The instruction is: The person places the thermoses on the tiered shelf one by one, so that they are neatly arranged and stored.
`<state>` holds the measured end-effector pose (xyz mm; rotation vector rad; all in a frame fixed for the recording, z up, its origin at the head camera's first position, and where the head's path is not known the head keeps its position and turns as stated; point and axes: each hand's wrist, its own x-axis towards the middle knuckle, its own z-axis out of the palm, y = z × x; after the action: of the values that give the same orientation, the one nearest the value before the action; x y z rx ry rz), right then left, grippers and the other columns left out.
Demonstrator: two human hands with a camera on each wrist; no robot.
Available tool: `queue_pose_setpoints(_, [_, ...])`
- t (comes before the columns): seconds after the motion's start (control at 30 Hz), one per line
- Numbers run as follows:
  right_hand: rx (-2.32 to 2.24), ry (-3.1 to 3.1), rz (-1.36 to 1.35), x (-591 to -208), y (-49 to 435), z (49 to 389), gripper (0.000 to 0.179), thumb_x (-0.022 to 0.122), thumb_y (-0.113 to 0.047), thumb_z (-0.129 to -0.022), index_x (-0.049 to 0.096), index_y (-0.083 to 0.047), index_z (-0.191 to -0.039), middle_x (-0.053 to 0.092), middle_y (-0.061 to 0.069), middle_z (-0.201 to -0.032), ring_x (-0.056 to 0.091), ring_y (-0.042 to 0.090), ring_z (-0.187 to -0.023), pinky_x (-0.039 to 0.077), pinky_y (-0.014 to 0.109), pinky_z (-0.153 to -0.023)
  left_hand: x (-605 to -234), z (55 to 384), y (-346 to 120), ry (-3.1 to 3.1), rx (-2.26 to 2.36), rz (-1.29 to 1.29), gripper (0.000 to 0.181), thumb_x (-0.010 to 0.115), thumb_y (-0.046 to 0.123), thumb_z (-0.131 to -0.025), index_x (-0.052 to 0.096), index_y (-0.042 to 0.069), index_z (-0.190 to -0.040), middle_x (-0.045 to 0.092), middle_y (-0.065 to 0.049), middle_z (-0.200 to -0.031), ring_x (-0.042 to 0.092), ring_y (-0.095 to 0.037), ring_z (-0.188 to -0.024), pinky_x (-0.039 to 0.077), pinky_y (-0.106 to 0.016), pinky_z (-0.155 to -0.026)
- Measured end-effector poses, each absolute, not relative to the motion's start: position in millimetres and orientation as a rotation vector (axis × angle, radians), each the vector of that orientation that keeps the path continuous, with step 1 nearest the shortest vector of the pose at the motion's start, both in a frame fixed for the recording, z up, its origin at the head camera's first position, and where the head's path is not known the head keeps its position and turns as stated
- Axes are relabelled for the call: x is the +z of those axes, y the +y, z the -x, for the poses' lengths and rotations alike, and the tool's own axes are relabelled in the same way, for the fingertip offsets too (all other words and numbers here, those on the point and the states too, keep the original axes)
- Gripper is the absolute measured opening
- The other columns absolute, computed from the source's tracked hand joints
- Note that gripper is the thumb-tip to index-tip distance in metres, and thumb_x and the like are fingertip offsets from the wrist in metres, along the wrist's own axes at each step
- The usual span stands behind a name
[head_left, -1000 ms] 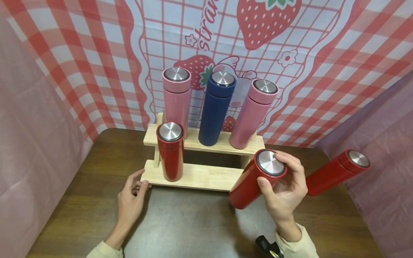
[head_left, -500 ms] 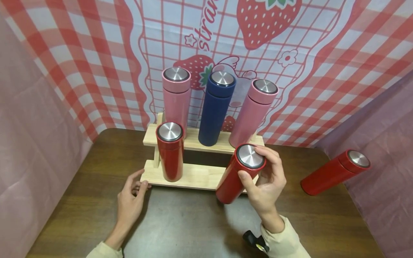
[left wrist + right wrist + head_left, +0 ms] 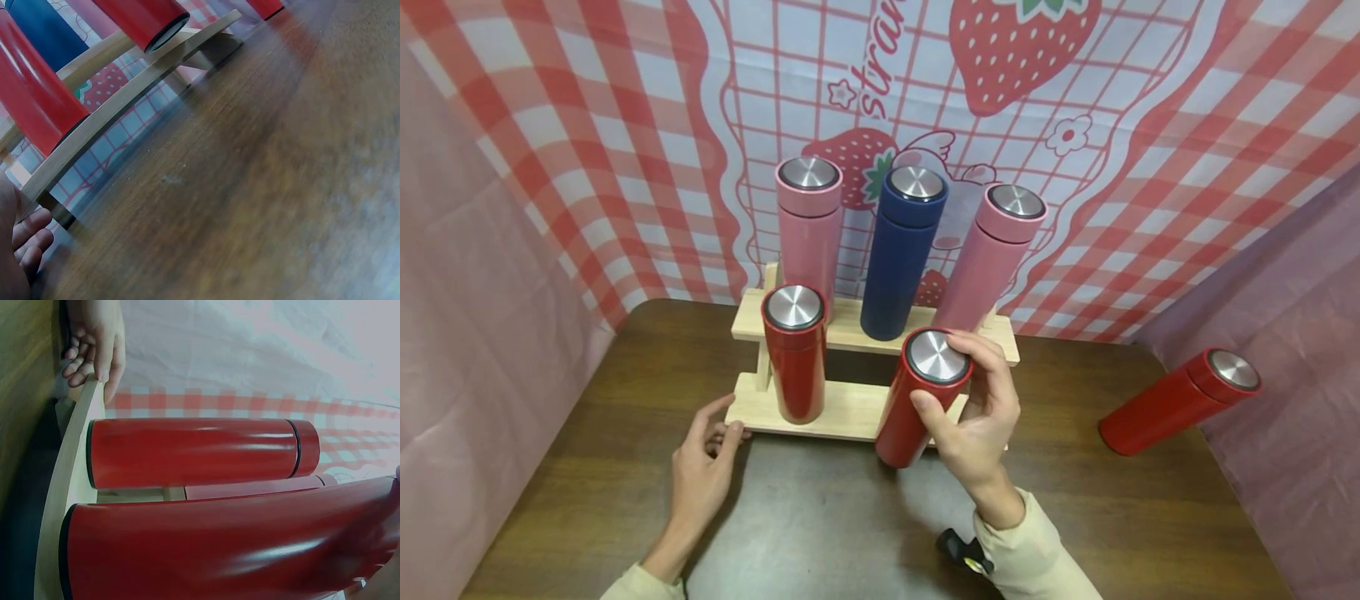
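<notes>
A red thermos [image 3: 904,429] with a steel-topped lid is gripped near its top by my right hand [image 3: 977,421], thumb in front and fingers behind. It leans slightly, and its base is just off the front of the lower shelf [image 3: 853,406] of a two-tier wooden rack. The left wrist view shows that raised base [image 3: 167,39]. My left hand [image 3: 703,454] pinches the shelf's left end. Another red thermos [image 3: 799,375] stands upright at the left of that shelf. Along the upper shelf [image 3: 850,315] are a pink thermos [image 3: 808,242], a blue thermos [image 3: 898,267] and a second pink thermos [image 3: 988,271].
One more red thermos [image 3: 1172,408] stands on the wooden table [image 3: 820,517] to the right of the rack. A checked strawberry cloth [image 3: 655,167] hangs behind. Pink curtains [image 3: 482,317] close off both sides. A black device [image 3: 962,550] is by my right sleeve.
My right hand has carried the red thermos leftward to the front of the lower shelf, and it now stands more upright. My left hand and the other thermoses have stayed in place.
</notes>
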<state>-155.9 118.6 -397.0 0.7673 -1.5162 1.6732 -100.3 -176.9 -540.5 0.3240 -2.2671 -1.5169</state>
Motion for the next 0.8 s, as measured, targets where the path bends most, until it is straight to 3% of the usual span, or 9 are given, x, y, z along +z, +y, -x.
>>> queue_pose_setpoints(0.8, [1.634,-1.571,-0.756,-395,90,167,0.069,0.094,-0.034,-0.092,0.064,0.017,-0.128,0.068,0.019,-0.131,0.066,0.03,-0.124,0.056,0.035,-0.104,-540,101,-175,-2.251,-1.531,-0.319,0.037,0.07,0.006,-0.109,0.068,0.009,-0.146,0.08,-0.011,-0.091,0.061,-0.007,-0.069,0.047,-0.016,-0.064])
